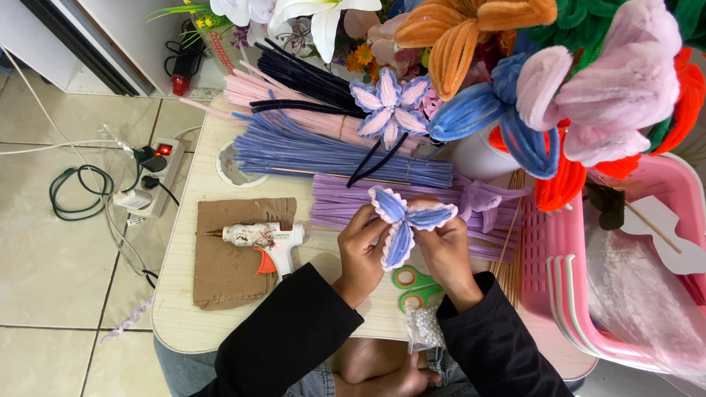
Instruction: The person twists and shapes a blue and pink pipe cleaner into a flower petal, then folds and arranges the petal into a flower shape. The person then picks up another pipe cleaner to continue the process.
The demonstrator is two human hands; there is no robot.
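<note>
We see both hands, left hand (362, 246) and right hand (441, 246), pinched shut on a blue pipe-cleaner flower (403, 220) held between them above the bench (184, 320). A glue gun (265, 239) lies left of the hands; green scissors (415, 287) lie just beneath them.

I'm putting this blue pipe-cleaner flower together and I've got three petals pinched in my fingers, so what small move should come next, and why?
Probably add another petal. The flower in your left hand and right hand shows only three petals, while the finished flower on the bundles has more. The blue stems lie just beyond your hands, and the glue gun rests on the cardboard.
</note>
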